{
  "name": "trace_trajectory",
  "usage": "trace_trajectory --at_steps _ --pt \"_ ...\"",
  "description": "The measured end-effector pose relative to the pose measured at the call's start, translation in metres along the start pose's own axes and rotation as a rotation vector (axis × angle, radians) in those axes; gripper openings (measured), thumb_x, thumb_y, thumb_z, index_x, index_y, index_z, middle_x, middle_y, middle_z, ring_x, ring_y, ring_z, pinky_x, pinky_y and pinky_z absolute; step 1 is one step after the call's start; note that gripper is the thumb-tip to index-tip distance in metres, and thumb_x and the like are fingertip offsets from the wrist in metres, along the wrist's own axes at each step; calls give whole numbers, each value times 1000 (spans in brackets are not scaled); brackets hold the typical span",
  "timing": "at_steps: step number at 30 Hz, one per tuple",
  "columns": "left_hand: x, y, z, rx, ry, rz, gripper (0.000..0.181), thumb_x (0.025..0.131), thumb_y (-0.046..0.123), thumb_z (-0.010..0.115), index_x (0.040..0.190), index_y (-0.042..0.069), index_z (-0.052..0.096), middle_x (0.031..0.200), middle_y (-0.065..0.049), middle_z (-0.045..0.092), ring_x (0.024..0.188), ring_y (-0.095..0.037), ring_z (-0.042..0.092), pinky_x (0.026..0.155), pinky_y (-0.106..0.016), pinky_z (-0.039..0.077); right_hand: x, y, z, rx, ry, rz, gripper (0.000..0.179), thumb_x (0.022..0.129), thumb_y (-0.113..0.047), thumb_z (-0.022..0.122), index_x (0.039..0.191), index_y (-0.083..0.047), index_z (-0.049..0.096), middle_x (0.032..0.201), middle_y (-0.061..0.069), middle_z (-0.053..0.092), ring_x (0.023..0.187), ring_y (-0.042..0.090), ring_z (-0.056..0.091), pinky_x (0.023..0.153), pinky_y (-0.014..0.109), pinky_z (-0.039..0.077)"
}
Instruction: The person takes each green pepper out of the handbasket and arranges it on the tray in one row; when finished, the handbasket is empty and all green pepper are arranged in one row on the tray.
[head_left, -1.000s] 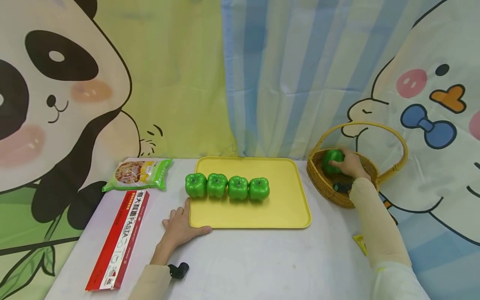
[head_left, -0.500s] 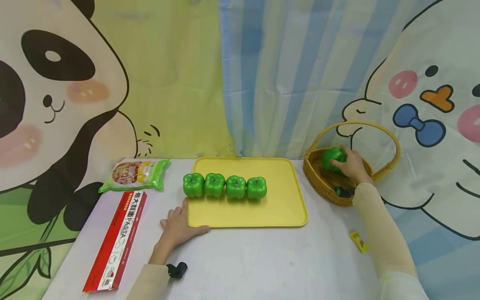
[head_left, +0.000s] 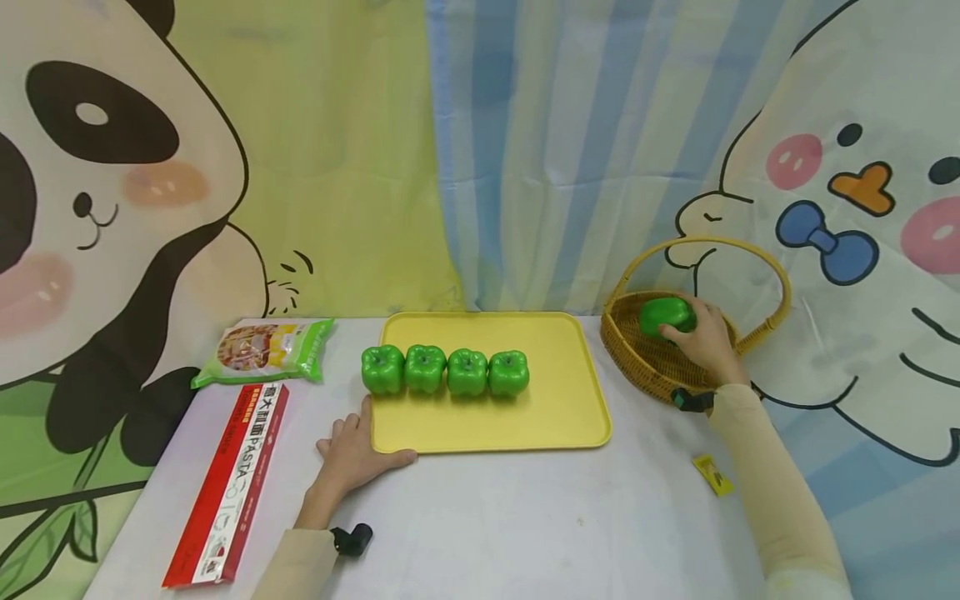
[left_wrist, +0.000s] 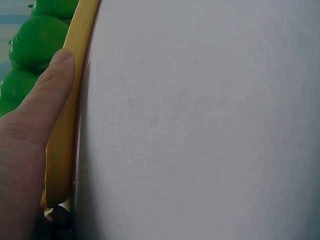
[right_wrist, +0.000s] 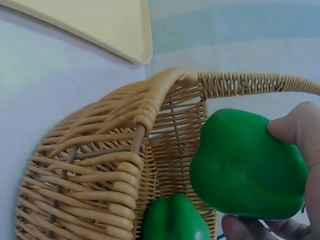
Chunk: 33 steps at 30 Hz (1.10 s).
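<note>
My right hand (head_left: pixel 708 340) grips a green bell pepper (head_left: pixel 663 317) with its thumb in front, up at the mouth of the wicker basket (head_left: pixel 633 362). In the right wrist view, another green bell pepper (right_wrist: pixel 176 221) lies lower inside the basket, partly cut off by the frame. My left hand (head_left: pixel 351 454) rests spread at the near left corner of the yellow tray (head_left: pixel 495 429). The left wrist view has its thumb (left_wrist: pixel 50 90) laid straight across the tray's rim. Several green bell peppers (head_left: pixel 467 372) stand in a row on the tray's left part.
Left of the tray lie a green-edged food packet (head_left: pixel 262 350) and a long red and white pasta box (head_left: pixel 228 483). A small yellow sachet (head_left: pixel 712 475) is on the white tabletop (head_left: pixel 540 525) below the basket. The basket's tall handle (head_left: pixel 712 240) arches over its opening.
My right hand has raised the pepper somewhat in the basket and tilted it. My left hand has kept its place at the tray corner. The head view has shifted slightly right.
</note>
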<state>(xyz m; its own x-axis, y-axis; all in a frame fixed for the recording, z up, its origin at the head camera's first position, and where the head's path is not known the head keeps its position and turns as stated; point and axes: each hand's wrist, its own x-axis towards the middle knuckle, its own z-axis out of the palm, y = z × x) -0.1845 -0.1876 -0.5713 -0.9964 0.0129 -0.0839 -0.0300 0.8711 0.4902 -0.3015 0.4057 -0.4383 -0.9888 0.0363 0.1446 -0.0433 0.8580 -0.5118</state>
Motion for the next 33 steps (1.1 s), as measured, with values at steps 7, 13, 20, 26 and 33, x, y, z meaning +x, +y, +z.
trace_trajectory --at_steps 7,13,20,26,33 --pt "-1 -1 -1 0 -5 -9 146 58 88 71 162 8 6 133 -25 52 113 -36 41 84 -57 28 -14 -11 1 67 22 40 92 95 -53 61 154 4 20 145 37 35 121 50 46 93 64 43" --pt "-1 -2 -1 2 7 0 146 57 89 70 162 10 8 128 -23 53 110 -35 42 81 -56 28 -26 -24 5 146 35 83 90 94 -52 62 149 5 19 137 39 39 116 48 49 90 59 46" --pt "-1 -1 -2 -6 16 4 145 57 89 71 162 10 10 128 -23 53 111 -36 42 82 -56 28 -32 -35 14 148 63 47 94 92 -50 66 155 1 18 145 35 35 121 49 46 93 64 45" --pt "0 -2 0 -1 13 7 146 57 89 71 162 10 9 131 -24 53 113 -36 42 83 -57 28 -32 -44 22 136 82 7 94 91 -48 68 158 -5 20 142 33 34 117 45 45 89 62 46" --pt "0 -1 2 -1 11 13 145 57 89 71 162 9 10 134 -26 53 114 -38 42 85 -60 28 -30 -51 29 139 73 22 94 89 -50 69 162 -25 16 145 35 27 115 47 46 85 60 47"
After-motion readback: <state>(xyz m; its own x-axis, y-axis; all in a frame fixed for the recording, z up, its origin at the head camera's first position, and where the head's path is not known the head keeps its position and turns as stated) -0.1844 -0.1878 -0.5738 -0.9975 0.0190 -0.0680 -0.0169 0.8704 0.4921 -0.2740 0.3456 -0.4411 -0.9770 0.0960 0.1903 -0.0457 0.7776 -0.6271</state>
